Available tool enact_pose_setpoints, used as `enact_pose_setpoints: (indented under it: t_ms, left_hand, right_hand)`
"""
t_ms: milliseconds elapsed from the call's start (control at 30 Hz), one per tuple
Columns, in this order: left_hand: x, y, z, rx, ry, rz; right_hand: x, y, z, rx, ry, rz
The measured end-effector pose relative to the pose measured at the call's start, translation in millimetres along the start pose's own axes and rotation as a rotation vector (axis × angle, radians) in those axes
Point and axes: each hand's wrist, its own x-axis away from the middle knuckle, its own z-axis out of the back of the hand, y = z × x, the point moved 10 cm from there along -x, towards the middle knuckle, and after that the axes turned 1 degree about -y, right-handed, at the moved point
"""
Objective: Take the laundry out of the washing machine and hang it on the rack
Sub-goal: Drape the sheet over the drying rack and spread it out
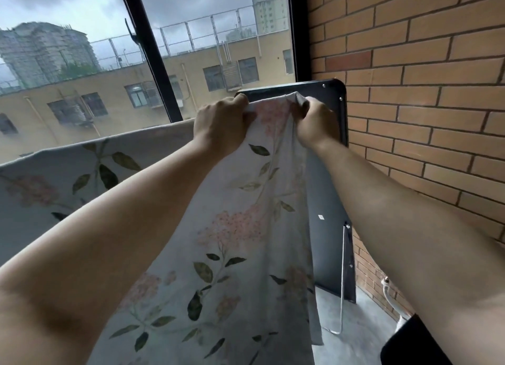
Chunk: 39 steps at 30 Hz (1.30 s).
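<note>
Frame centre: my left hand (222,123) and right hand (314,123) both pinch the top edge of the floral sheet (240,228), likely to spread it for hanging

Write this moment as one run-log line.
stage: hanging | left hand: grips sheet top edge | right hand: grips same edge | sheet: draped, spread leftward

Dark panel (328,173) upright on grey floor (363,323)
</note>
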Motion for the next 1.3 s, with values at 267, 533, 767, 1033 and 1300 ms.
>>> enact_pose_setpoints:
  t_ms: [267, 533, 767, 1033, 1300]
  left_hand:
    - [-15, 17, -3, -0.003, 0.043, 0.020]
    - [-9, 15, -2, 0.003, 0.085, 0.023]
    - [-2, 20, 4, -0.052, 0.073, -0.038]
    - [21, 30, 17, -0.118, 0.157, -0.118]
    - [155, 21, -42, 0.028, -0.061, -0.105]
  right_hand:
    - [3, 10, -8, -0.373, -0.069, -0.103]
    - [5, 10, -11, -0.317, -0.092, -0.042]
    - [-3, 9, -7, -0.312, -0.026, -0.036]
    - [-4, 11, -13, -0.330, -0.010, -0.073]
    - [35, 37, -69, -0.168, -0.172, -0.121]
